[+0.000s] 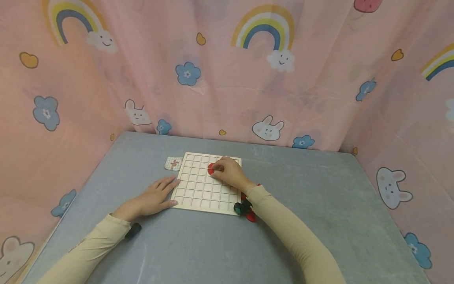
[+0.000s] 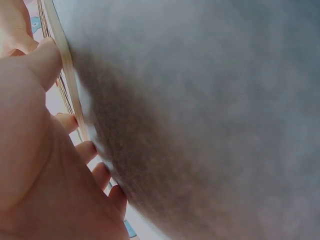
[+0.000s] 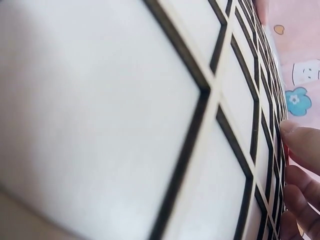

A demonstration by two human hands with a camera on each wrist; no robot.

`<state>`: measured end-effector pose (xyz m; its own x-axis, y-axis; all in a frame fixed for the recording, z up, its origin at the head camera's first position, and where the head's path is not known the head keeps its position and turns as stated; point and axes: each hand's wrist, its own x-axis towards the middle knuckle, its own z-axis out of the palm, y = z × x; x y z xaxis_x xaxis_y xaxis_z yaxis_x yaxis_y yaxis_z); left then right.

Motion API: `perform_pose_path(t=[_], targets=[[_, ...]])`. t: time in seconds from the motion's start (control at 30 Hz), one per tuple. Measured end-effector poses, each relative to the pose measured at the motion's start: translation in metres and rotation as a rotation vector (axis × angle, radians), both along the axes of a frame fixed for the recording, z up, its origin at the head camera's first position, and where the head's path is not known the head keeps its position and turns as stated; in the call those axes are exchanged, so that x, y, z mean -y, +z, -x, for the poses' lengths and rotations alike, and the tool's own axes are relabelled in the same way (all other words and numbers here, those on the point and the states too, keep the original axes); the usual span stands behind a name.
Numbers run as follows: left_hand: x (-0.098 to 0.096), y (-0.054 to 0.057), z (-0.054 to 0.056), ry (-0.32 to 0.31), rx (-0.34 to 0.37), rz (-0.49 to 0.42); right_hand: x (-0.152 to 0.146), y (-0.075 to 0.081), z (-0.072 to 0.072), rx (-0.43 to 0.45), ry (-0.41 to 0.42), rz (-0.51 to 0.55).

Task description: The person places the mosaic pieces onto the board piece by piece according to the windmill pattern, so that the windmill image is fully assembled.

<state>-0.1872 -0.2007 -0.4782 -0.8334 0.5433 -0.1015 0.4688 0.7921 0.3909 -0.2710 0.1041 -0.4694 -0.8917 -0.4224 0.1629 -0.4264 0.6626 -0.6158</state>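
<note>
A pale wooden board [image 1: 196, 193] with a grid of square recesses lies flat on the table. My left hand [image 1: 152, 199] rests along its left edge, fingers spread and thumb at the near corner. In the left wrist view, the fingertips touch the board's side [image 2: 70, 75]. Over the upper middle of the grid, my right hand [image 1: 230, 172] pinches a small red piece [image 1: 210, 169] with rounded edges between thumb and fingers. The right wrist view shows the thumb [image 3: 302, 145] close over the grid, with only a sliver of red visible beside it.
A small card [image 1: 173, 163] with a pinwheel pattern on a grid lies by the board's upper left side. Dark green pieces [image 1: 239, 208] and red pieces [image 1: 250, 216] are heaped at its lower right corner, partly under the right sleeve. A dark object [image 1: 133, 230] sits beside the left sleeve.
</note>
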Motion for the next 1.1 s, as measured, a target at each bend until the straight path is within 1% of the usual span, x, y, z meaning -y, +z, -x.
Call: perform_pose_path(t=[0.13, 0.33, 0.47, 0.73, 1.1], targets=[[-0.001, 0.002, -0.001, -0.005, -0.006, -0.001, -0.001, 0.0, 0.0, -0.001, 0.003, 0.008], [-0.005, 0.014, -0.006, -0.006, -0.003, -0.013, -0.001, 0.0, 0.001, 0.005, -0.003, 0.007], [-0.006, 0.018, -0.007, -0.002, 0.0, 0.004, 0.0, 0.001, 0.001, -0.002, 0.002, 0.003], [-0.006, 0.019, -0.007, -0.004, -0.009, 0.015, 0.0, 0.001, 0.001, 0.001, 0.001, 0.006], [-0.005, 0.015, -0.008, -0.011, -0.003, -0.025, 0.0, 0.002, -0.001, 0.03, -0.004, 0.008]])
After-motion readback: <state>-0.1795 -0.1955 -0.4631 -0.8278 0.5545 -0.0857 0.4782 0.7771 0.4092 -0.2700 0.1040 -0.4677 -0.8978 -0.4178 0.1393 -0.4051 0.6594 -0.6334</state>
